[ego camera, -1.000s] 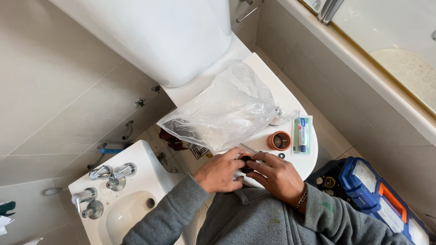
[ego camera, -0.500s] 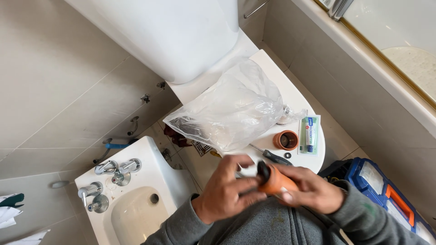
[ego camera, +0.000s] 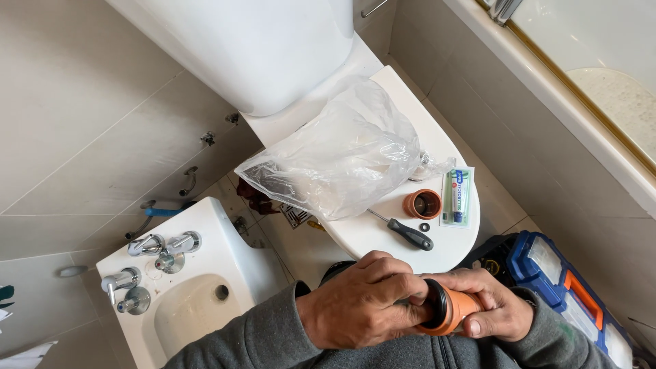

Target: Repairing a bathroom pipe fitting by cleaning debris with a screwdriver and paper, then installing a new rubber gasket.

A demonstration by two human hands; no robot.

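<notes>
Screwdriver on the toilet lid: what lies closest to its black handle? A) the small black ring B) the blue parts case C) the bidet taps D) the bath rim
A: the screwdriver lies on the closed toilet lid, and the small black ring sits just beside its handle, below the orange pipe fitting.

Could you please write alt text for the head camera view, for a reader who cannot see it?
Both hands grip an orange plastic pipe fitting with a black ring, left hand over its ringed end, right hand around its body. Beyond, a closed white toilet lid holds a clear plastic bag and black-handled screwdriver.
</notes>
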